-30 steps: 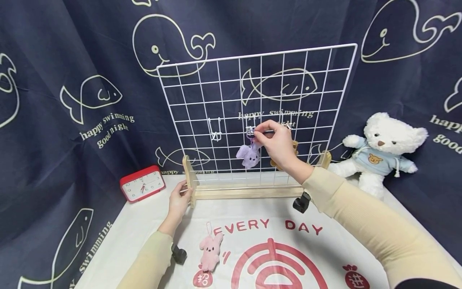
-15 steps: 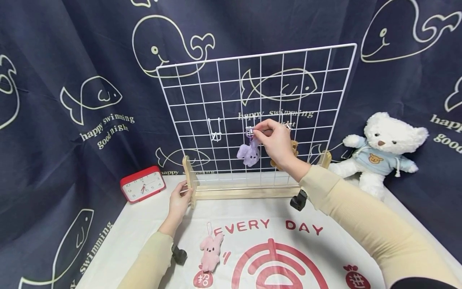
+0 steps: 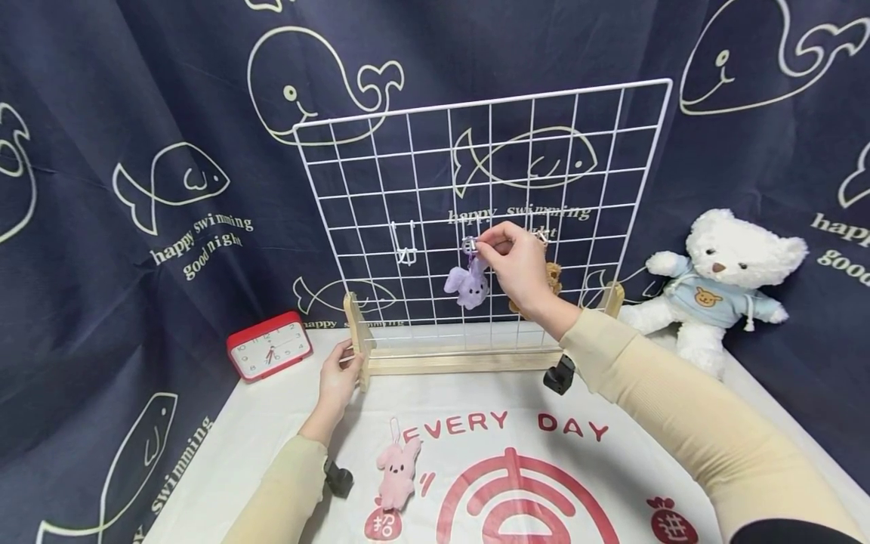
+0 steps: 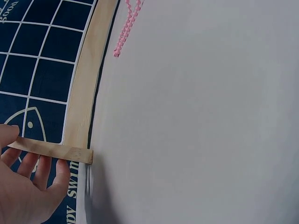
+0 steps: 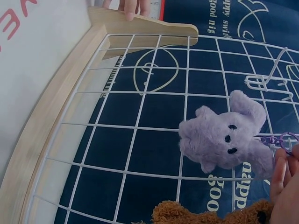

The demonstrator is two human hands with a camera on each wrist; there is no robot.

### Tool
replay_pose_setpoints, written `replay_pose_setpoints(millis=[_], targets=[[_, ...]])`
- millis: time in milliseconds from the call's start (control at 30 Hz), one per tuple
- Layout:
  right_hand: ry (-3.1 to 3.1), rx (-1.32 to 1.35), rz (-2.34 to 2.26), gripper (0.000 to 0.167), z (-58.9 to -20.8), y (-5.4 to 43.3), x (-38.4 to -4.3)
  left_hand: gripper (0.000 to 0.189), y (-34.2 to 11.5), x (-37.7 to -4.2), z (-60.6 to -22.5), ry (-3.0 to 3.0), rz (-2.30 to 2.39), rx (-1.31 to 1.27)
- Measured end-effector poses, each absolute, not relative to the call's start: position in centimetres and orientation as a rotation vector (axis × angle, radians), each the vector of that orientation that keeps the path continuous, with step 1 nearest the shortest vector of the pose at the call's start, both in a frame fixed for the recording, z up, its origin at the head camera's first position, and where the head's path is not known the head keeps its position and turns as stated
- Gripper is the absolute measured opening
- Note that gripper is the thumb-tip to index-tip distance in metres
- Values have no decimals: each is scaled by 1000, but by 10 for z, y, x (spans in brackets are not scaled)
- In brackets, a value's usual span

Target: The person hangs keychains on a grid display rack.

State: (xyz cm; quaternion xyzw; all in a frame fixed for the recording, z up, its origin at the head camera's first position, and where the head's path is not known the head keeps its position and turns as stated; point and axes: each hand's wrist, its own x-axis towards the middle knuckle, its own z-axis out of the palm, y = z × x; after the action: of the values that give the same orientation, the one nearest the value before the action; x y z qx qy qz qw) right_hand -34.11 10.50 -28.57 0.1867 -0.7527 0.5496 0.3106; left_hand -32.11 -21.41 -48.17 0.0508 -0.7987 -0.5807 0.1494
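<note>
My right hand [image 3: 519,266] pinches the purple ring [image 5: 287,138] of a purple bunny plush keychain [image 3: 467,288]. The ring overlaps a white wire hook [image 3: 468,243] on the white grid panel [image 3: 430,174], and the bunny dangles below it, ears up. At the panel's lower left, my left hand [image 3: 339,379] grips the wooden end foot [image 4: 56,150], thumb on one side and fingers on the other. A brown plush charm [image 3: 553,276] hangs behind my right hand, partly hidden. To the left, another white hook [image 3: 406,254] holds nothing. I cannot tell whether the ring encircles its hook.
A pink bunny keychain [image 3: 397,476] lies on the white tablecloth [image 3: 469,393] in front. Left of the panel stands a red clock [image 3: 269,346]. A white teddy bear [image 3: 710,291] in a blue hoodie sits at the right, before the dark printed curtain [image 3: 448,45].
The right hand has shifted slightly left and up with the purple bunny's ring, which now overlaps the middle hook more. The left hand stays on the wooden foot.
</note>
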Motion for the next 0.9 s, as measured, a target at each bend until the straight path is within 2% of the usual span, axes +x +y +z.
replay_pose_setpoints(millis=[533,900], targets=[[-2006,521,1349,10,-290,111,-337,40,-214,-321,-483,-2267,-1670,121],[-2078,697,1380,6,-302,116,-318,40,-214,-322,-484,-2255,-1685,113]])
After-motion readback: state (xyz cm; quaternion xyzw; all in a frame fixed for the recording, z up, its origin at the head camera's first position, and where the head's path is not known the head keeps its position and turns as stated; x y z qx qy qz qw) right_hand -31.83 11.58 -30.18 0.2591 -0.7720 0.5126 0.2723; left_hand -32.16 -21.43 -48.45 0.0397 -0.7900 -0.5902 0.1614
